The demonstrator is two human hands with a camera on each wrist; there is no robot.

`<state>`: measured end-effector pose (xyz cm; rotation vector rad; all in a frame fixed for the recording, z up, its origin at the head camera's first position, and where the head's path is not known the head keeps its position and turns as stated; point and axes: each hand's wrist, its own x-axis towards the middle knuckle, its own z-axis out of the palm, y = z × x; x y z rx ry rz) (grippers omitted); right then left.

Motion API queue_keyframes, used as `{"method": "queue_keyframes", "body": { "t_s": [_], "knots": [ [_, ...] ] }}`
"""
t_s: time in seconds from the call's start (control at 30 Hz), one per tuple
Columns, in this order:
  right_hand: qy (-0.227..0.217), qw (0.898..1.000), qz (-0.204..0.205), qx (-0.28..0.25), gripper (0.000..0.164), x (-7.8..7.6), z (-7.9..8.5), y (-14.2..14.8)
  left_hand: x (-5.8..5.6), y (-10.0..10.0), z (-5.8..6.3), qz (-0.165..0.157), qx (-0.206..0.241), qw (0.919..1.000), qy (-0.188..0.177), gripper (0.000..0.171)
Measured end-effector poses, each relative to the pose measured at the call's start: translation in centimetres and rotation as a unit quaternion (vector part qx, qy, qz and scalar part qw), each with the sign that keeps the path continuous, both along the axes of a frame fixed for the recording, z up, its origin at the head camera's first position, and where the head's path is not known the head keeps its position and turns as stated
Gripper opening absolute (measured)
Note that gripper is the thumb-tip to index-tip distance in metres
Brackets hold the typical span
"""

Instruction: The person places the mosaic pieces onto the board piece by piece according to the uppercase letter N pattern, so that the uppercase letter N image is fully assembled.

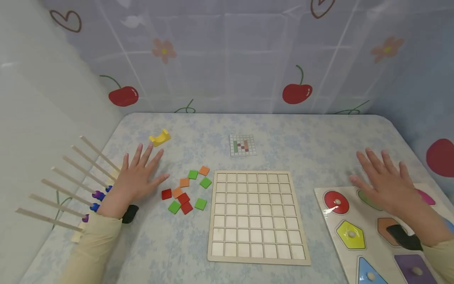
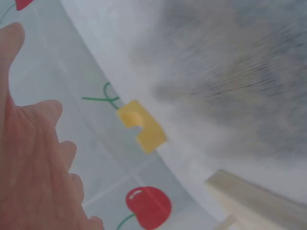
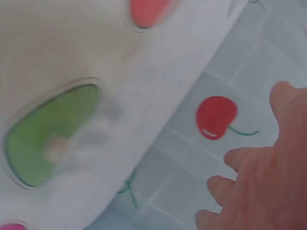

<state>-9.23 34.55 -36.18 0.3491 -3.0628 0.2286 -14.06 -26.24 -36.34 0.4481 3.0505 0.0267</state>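
My left hand (image 1: 136, 179) is spread with straight fingers at the left of the table, between a rack of wooden pegs and a scatter of small tiles. Its fingertips point toward a yellow block (image 1: 160, 137) with a curved notch, which also shows in the left wrist view. Over the top edge of a knobbed shape puzzle (image 1: 369, 240) my right hand (image 1: 386, 185) is likewise spread, holding nothing. A wooden grid board (image 1: 255, 262) lies between the hands. Left of it are red, green and orange tiles (image 1: 186, 208), several of each colour.
Behind the board lies a small card (image 1: 242, 145) printed with a coloured grid pattern. The peg rack (image 1: 76, 236) stands along the left edge, its pegs leaning outward, with blue and purple beads (image 1: 98, 195) near their bases. A cherry-patterned curtain (image 1: 227, 59) hangs behind the table.
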Motion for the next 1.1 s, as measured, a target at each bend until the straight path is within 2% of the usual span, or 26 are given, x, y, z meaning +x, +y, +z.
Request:
{"method": "queue_keyframes", "body": {
  "t_s": [0.13, 0.3, 0.4, 0.47, 0.53, 0.63, 0.7, 0.77, 0.87, 1.03, 1.1],
  "knots": [
    [-0.007, 1.000, 0.006, -0.019, 0.079, 0.4, 1.9, -0.8, 0.0, 0.5, 1.9, -0.010, 0.003, 0.9999, 0.013, 0.080],
    [-0.005, 0.995, 0.032, -0.092, 0.073, 1.8, 4.0, -2.1, 0.9, 1.2, 4.1, -0.029, 0.023, 0.9985, 0.040, 0.081],
    [-0.022, 0.987, 0.037, -0.156, 0.073, 3.3, 4.6, -3.2, 1.9, 1.5, 4.8, -0.044, 0.068, 0.9959, 0.041, 0.081],
    [-0.047, 0.980, 0.015, -0.195, 0.076, 4.6, 4.8, -4.2, 2.7, 1.7, 4.8, -0.051, 0.115, 0.9918, 0.026, 0.081],
    [-0.051, 0.971, -0.013, -0.234, 0.077, 5.9, 4.4, -5.5, 3.5, 1.8, 4.4, -0.049, 0.163, 0.9853, -0.003, 0.080],
    [-0.056, 0.957, -0.052, -0.280, 0.075, 7.6, 3.5, -8.0, 4.4, 1.6, 3.0, -0.043, 0.230, 0.9711, -0.046, 0.074],
    [-0.039, 0.948, -0.054, -0.310, 0.072, 8.3, 2.4, -9.8, 4.9, 1.3, 1.8, -0.040, 0.259, 0.9629, -0.064, 0.069],
    [-0.043, 0.938, -0.051, -0.340, 0.070, 8.9, 1.4, -11.6, 5.3, 1.0, 0.7, -0.042, 0.286, 0.9544, -0.075, 0.064],
    [-0.050, 0.924, -0.034, -0.379, 0.067, 9.3, -0.3, -13.7, 5.9, 0.7, -0.7, -0.044, 0.312, 0.9453, -0.084, 0.059],
    [-0.122, 0.898, -0.048, -0.421, 0.063, 9.5, -2.7, -15.4, 6.4, 0.1, -2.6, -0.048, 0.344, 0.9329, -0.094, 0.052],
    [-0.138, 0.895, -0.061, -0.420, 0.063, 9.6, -3.3, -15.6, 6.4, 0.0, -3.1, -0.049, 0.354, 0.9287, -0.100, 0.049]
  ]
}}
